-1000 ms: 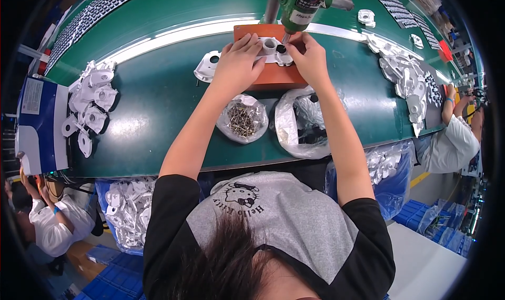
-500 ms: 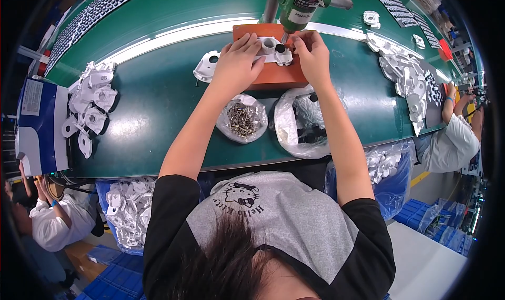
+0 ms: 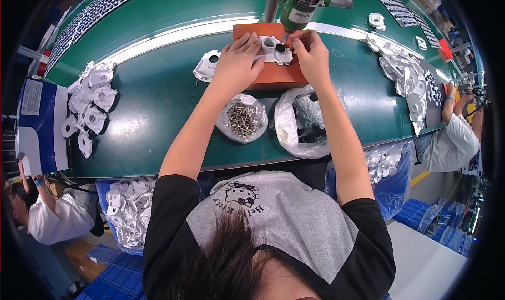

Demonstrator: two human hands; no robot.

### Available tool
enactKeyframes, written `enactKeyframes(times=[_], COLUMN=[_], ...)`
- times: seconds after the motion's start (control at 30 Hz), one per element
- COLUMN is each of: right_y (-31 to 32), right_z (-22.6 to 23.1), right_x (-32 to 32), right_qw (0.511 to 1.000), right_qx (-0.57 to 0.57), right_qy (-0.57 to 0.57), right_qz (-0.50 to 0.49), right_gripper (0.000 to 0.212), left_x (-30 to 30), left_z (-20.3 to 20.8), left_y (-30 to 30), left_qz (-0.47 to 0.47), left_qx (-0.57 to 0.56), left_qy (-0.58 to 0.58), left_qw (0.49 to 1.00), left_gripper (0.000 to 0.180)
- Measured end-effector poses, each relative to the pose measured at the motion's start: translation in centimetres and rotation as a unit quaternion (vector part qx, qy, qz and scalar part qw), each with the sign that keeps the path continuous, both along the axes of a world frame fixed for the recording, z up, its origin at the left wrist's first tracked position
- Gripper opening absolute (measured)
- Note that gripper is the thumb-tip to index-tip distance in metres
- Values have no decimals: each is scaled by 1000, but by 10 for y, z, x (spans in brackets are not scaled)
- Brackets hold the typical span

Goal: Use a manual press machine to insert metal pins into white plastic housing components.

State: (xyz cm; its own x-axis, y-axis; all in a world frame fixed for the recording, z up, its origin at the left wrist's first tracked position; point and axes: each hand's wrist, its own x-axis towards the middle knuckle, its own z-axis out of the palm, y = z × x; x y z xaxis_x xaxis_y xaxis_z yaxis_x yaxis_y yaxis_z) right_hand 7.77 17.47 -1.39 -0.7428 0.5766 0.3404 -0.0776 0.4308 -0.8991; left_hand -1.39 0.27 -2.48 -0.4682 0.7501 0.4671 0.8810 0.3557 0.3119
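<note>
A white cast part (image 3: 283,58) with round openings and a black round insert lies on an orange block (image 3: 279,78). My left hand (image 3: 238,60) lies over the part's left end, fingers along its far side and thumb on the near side, holding it. The fingers of my right hand (image 3: 314,58) are pinched together at the part's right end, beside the tip of a green press-like machine (image 3: 299,11); what they hold is hidden. Another white cast part (image 3: 206,66) sits left of the block, partly behind my left wrist.
A bag of small metal pins or screws (image 3: 243,120) and a plastic bag with dark pieces (image 3: 294,137) lie nearer me. White castings are piled at left (image 3: 94,103) and right (image 3: 402,74). A green conveyor belt (image 3: 200,5) runs behind. Co-workers sit at both sides.
My hands have barely moved; the right one shifts very slightly left. Loose white parts on the belt at the far right have slid a little rightward. The co-worker at left has moved.
</note>
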Motion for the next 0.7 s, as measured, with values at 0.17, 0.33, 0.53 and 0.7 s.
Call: enactKeyframes(times=[0.17, 0.33, 0.53, 0.7], right_y=[-1, -1, -2, -2], right_z=[2, 2, 3, 2], right_x=[1, 1, 2, 2], right_qw=[1000, 1000, 1000, 1000], right_qx=[12, 14, 18, 8], right_qy=[-3, -9, -11, -13], right_qz=[-2, -1, 0, 2], right_gripper=[13, 13, 13, 12], left_x=[0, -1, 0, -1], left_z=[0, 0, 0, -2], left_y=[0, 0, 0, 0], left_qz=[1, -1, -3, -5], left_qx=[0, 3, 8, 12], left_qy=[-3, -3, -6, -6], left_qw=[1000, 1000, 1000, 1000], left_gripper=[41, 41, 41, 41])
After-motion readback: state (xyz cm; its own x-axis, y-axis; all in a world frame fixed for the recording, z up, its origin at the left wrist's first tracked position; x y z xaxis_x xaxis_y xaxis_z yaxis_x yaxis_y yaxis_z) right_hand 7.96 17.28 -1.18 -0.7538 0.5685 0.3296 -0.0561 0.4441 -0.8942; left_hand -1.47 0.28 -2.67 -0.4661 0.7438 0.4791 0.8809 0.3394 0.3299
